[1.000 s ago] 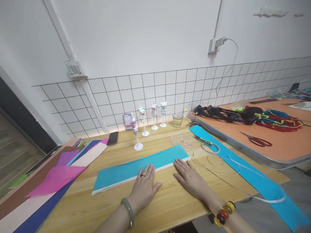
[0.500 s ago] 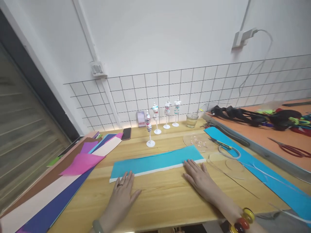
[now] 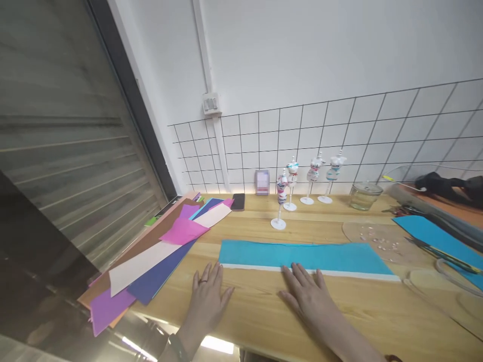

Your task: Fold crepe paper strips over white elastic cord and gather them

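A long blue paper strip [image 3: 264, 254] with a white band [image 3: 245, 267] along its near edge lies flat on the wooden table [image 3: 260, 306]. My left hand [image 3: 207, 296] rests by the strip's left end, fingers stretched out and the thumb apart. Flat at the middle of the white band is my right hand [image 3: 307, 291], its fingertips touching the near edge and its fingers spread. Neither hand grips anything. Whether the left fingertips touch the strip's corner I cannot tell.
To the left lie layered coloured sheets [image 3: 151, 261], with a phone [image 3: 238, 202] behind them. Several small white dress-form stands [image 3: 278, 223] and a glass [image 3: 364, 196] stand near the wall grid. A cutter [image 3: 449, 254], another blue sheet [image 3: 426, 229] and a clear disc [image 3: 354, 231] with small beads lie right.
The view has swung left. My right hand has slid from the strip's right end to its middle, while the left hand stays near its left end. The strip lies straighter.
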### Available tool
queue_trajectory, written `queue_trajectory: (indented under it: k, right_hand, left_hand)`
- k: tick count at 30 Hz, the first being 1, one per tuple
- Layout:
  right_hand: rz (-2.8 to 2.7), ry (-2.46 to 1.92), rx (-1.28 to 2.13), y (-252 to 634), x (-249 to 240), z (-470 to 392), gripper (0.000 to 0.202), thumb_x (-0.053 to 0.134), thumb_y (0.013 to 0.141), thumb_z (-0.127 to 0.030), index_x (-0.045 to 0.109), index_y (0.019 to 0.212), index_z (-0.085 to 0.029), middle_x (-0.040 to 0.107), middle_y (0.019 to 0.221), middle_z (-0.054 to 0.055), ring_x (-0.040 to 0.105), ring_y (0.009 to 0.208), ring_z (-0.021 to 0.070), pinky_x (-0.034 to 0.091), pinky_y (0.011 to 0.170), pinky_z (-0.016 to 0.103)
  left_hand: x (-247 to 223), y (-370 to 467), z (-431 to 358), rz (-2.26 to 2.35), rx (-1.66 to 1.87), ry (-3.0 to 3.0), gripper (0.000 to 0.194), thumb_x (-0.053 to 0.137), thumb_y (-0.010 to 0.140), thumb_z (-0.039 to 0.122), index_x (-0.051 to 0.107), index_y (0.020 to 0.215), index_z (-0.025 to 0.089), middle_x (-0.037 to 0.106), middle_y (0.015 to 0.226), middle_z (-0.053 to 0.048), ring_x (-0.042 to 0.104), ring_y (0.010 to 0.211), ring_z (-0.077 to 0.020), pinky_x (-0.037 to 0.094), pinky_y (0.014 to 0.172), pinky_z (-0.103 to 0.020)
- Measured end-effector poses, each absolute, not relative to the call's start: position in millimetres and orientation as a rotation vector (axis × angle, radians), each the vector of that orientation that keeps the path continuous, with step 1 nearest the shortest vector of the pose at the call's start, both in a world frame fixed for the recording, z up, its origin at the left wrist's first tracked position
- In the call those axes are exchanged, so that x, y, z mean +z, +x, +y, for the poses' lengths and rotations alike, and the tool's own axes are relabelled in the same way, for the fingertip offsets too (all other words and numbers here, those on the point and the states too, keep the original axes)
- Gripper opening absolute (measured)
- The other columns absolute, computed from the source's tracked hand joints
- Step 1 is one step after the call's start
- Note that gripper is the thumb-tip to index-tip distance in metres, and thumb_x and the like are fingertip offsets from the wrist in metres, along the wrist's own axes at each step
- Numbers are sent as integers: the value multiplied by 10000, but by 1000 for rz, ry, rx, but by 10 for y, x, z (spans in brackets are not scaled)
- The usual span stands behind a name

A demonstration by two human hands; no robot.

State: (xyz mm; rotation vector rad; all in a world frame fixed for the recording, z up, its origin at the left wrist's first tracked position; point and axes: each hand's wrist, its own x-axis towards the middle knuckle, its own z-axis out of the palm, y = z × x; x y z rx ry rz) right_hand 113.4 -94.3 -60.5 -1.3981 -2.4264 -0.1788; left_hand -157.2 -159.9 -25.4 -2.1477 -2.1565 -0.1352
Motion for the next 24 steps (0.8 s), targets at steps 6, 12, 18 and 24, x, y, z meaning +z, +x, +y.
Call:
queue_trajectory:
  k: [6,12,18,24]
  right_hand:
    - [-2584,-1205,-22,456,-417,-1071,620,285,853,-567,421,1305,-164,419,1326,193,337,1244,332,208,984,606]
    - [-2664,-1113,259,258,-137,-1159,667,222,854,-590,354,1341,-155,338,1383,171,246,1290,305,162,1028,572]
    - [-2614,-1255,316,813,-132,-1105,675,230,853,-591,284,1372,-163,293,1409,142,206,1307,278,116,1043,563]
    - [-2550,-1572,241,1796,-237,-1005,696,224,852,-593,239,1385,-146,251,1419,134,165,1320,262,90,1047,555]
  left_hand:
    - [-307,-1631,-1575,-2020,-183,-2191,613,220,871,520,262,1366,161,238,1429,-80,173,1316,-280,168,1038,-504]
    - [-447,-1752,-1475,-1786,-224,-2348,579,255,876,494,223,1376,203,287,1409,-52,239,1302,-223,187,1052,-448]
    - [-553,-1795,-1395,-1819,-237,-2328,576,290,861,495,304,1349,189,343,1377,-51,325,1265,-226,253,1032,-443]
    - [-547,-1775,-1379,-1929,-154,-2334,612,274,849,507,310,1342,146,304,1389,-69,298,1278,-226,227,1042,-473]
